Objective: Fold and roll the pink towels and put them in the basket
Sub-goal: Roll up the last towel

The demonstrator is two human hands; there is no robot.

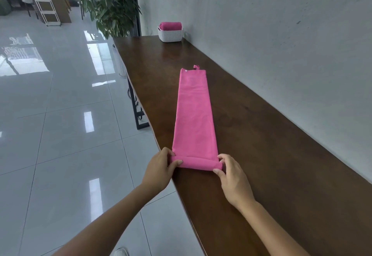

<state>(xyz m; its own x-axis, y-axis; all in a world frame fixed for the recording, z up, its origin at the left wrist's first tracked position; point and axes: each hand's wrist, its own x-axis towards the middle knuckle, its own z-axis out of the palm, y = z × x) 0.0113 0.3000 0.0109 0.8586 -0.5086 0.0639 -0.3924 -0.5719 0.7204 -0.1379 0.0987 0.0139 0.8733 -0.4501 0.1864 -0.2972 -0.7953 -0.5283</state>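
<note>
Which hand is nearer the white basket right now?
Right, marginally. The right hand grips the pink towel's rolled end on the wall side; the left hand grips the aisle-side end. The basket sits far beyond both.

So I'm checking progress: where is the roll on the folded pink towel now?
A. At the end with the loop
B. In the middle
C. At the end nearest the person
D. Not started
C: both hands, left hand and right hand, pinch the rolled end nearest the person; the rest of the pink towel lies flat.

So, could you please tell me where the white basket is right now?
In the head view, the white basket sits at the far end of the wooden table, against the wall, with a rolled pink towel inside it.
</note>
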